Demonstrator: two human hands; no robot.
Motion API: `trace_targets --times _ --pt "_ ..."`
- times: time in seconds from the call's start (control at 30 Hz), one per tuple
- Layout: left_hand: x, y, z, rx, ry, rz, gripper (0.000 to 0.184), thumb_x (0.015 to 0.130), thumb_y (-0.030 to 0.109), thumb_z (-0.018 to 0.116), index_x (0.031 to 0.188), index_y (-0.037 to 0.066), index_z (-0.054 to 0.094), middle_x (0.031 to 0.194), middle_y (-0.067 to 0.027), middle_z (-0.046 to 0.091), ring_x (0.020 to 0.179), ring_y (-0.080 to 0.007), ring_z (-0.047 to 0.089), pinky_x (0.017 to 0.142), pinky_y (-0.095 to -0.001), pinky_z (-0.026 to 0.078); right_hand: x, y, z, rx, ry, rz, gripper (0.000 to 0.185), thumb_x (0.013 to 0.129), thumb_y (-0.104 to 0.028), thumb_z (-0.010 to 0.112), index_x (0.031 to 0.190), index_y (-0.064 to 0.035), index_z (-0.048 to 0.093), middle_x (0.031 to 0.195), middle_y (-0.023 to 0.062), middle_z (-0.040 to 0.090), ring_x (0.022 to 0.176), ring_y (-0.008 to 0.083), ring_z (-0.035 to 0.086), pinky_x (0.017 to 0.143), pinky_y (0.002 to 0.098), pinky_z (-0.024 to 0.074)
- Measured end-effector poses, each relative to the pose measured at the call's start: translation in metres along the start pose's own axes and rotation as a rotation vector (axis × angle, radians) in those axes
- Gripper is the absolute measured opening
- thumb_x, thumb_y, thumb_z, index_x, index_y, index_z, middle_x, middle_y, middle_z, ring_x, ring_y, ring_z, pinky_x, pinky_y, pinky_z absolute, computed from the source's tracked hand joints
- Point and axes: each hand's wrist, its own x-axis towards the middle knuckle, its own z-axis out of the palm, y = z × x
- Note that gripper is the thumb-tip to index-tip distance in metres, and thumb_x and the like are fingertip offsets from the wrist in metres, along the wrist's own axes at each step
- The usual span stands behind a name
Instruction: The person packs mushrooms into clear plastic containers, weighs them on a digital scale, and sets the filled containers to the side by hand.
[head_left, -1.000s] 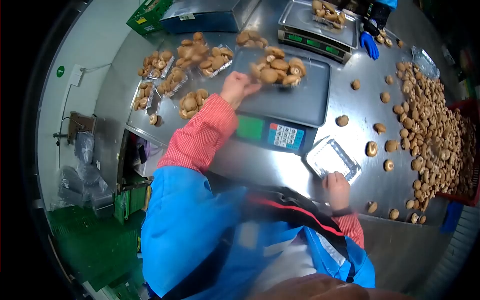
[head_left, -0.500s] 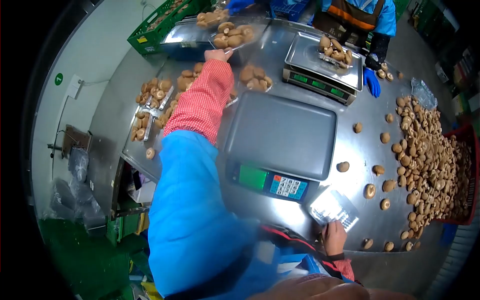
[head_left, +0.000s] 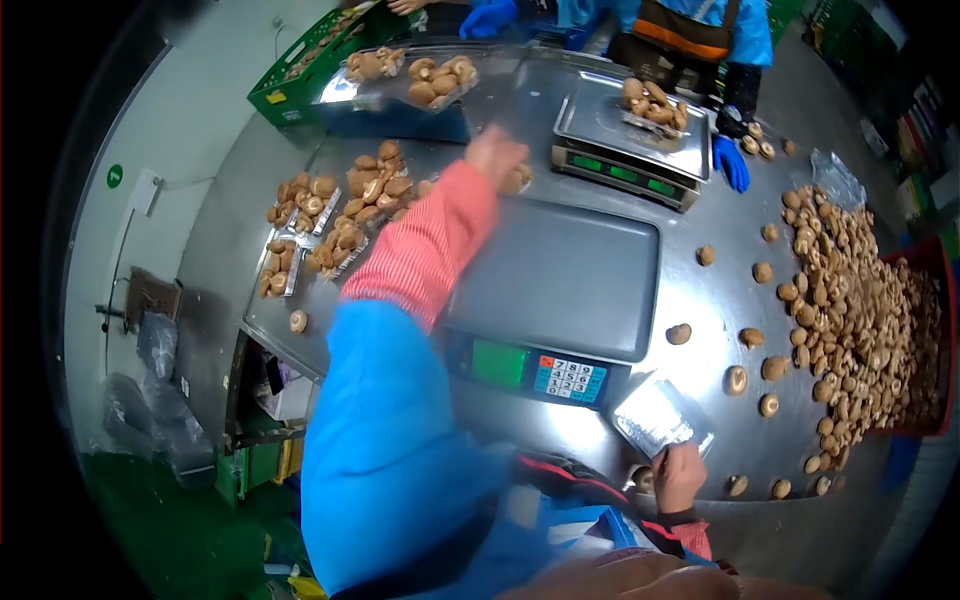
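My left hand [head_left: 497,155], smeared by motion, reaches beyond the near scale, over a pack of mushrooms [head_left: 518,180] that it mostly covers. Whether its fingers grip that pack cannot be made out. At the table's front edge my right hand [head_left: 680,474] pinches the rim of a clear plastic tray [head_left: 655,415], which holds no mushrooms. Between my hands is the digital scale [head_left: 565,280], its grey pan bare and its green display lit. A tray of mushrooms [head_left: 440,82] rests on a raised metal surface [head_left: 340,90] at the back left.
Several packs of mushrooms [head_left: 375,185] stand left of my arm. A large heap of loose mushrooms [head_left: 850,310] spills from a red crate [head_left: 940,340] at right. Across the table, a blue-gloved co-worker's hand [head_left: 732,163] is beside a second scale [head_left: 635,130] bearing a mushroom tray.
My left hand has let go of the mushroom tray on the raised surface and moved right, towards another pack. The right hand keeps its grip on the clear tray.
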Motion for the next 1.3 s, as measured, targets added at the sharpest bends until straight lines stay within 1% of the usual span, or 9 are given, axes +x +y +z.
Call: trace_targets --times 0.13,0.23,0.37,0.57,0.7,0.77,0.83,0.97,1.3 --pt "-0.114 -0.074 0.069 -0.211 -0.863 -0.642 0.049 0.101 0.047 0.041 0.107 0.002 0.058 0.097 -0.0165 0.068 0.083 -0.0250 0.070 0.075 -0.0403 0.060 0.020 0.021 -0.022 -0.134 0.287 0.006 0.021 0.065 -0.005 0.066 0.070 -0.0084 0.046 0.067 0.0097 0.044 0.056 0.0275 0.049 0.047 0.0397 0.0382" --pt "-0.228 -0.089 0.143 0.411 -0.948 -0.945 0.061 0.099 0.053 0.039 0.138 0.006 0.043 0.105 -0.0188 0.068 0.086 -0.0269 0.071 0.066 -0.0334 0.061 0.032 0.034 -0.042 -0.068 0.303 -0.053 0.018 0.066 -0.008 0.066 0.076 -0.0079 0.051 0.069 0.0076 0.046 0.058 0.0247 0.050 0.049 0.0379 0.0405" --pt "-0.293 -0.131 0.218 0.837 -0.925 -0.765 0.044 0.101 0.025 0.045 0.141 0.010 0.039 0.112 -0.0147 0.064 0.080 -0.0224 0.070 0.063 -0.0276 0.060 0.021 0.043 -0.028 -0.025 0.215 -0.136 0.027 0.069 -0.017 0.069 0.090 -0.0067 0.056 0.083 0.0089 0.054 0.076 0.0252 0.057 0.065 0.0370 0.0457" --pt "-0.284 -0.217 0.280 1.155 -1.362 -0.538 0.043 0.096 0.009 0.048 0.139 0.009 0.042 0.110 -0.0112 0.064 0.074 -0.0160 0.067 0.062 -0.0271 0.056 -0.003 0.124 -0.113 0.047 0.246 0.332 0.058 0.081 -0.026 0.070 0.129 -0.0014 0.048 0.100 0.0141 0.058 0.086 0.0295 0.057 0.077 0.0381 0.0469" --pt "-0.318 -0.279 0.348 1.194 -1.589 -0.377 0.043 0.094 0.019 0.056 0.135 0.007 0.049 0.113 -0.0116 0.063 0.101 -0.0209 0.061 0.084 -0.0348 0.051 -0.069 0.230 -0.069 1.386 -0.200 0.703 0.055 0.090 -0.018 0.055 0.140 -0.0043 0.035 0.087 0.0054 0.060 0.066 0.0124 0.059 0.060 0.0273 0.0492" --pt "-0.302 -0.322 0.376 1.205 -1.505 -0.290 0.054 0.090 0.028 0.063 0.137 0.008 0.048 0.117 -0.0126 0.062 0.110 -0.0226 0.058 0.091 -0.0359 0.048 -0.083 0.257 -0.089 1.430 -0.107 1.031 0.061 0.089 -0.018 0.054 0.143 -0.0027 0.032 0.081 0.0072 0.060 0.062 0.0161 0.059 0.058 0.0299 0.0508" --pt "-0.260 -0.362 0.398 1.235 -1.411 0.070 0.074 0.082 0.041 0.072 0.142 0.009 0.042 0.124 -0.0142 0.059 0.117 -0.0245 0.055 0.099 -0.0362 0.045 -0.114 0.309 -0.075 1.160 0.239 1.165 0.052 0.090 -0.020 0.050 0.137 -0.0021 0.037 0.081 0.0093 0.059 0.064 0.0183 0.059 0.061 0.0326 0.0517" --pt "-0.161 -0.379 0.444 1.353 -1.085 0.301 0.118 0.063 0.049 0.086 0.149 0.000 0.020 0.138 -0.0251 0.047 0.126 -0.0339 0.048 0.105 -0.0383 0.040 -0.130 0.397 -0.080 0.219 0.214 1.246 0.048 0.091 -0.024 0.047 0.131 0.0011 0.038 0.101 0.0262 0.064 0.093 0.0414 0.064 0.085 0.0472 0.0488" --pt "-0.117 -0.448 0.497 1.959 -1.188 0.267 0.141 0.050 0.049 0.092 0.152 0.005 0.005 0.139 -0.0269 0.039 0.129 -0.0368 0.045 0.108 -0.0439 0.037 0.024 0.463 -0.058 0.131 -0.074 1.327 0.059 0.089 -0.035 0.042 0.132 0.0058 0.037 0.107 0.0321 0.064 0.104 0.0469 0.060 0.092 0.0494 0.0456"
